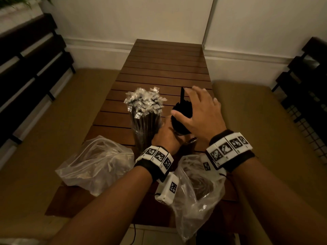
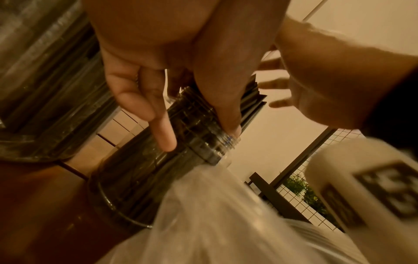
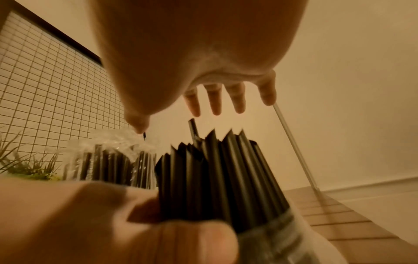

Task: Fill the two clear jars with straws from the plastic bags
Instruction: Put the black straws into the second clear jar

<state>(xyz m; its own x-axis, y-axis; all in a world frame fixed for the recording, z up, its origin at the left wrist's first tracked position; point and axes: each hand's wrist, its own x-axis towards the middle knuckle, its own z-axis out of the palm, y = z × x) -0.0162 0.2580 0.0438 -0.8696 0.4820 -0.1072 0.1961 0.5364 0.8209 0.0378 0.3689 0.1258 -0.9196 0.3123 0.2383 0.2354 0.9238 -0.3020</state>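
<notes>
Two jars, two plastic bags, two hands.

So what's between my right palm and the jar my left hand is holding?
Only bare black straws: they stick up out of the jar, one taller than the rest, under the open right hand. The right wrist view shows a gap above them.

Head view high, looking down the table, both wrist views close, looking upward — all sharing the black straws.
</notes>
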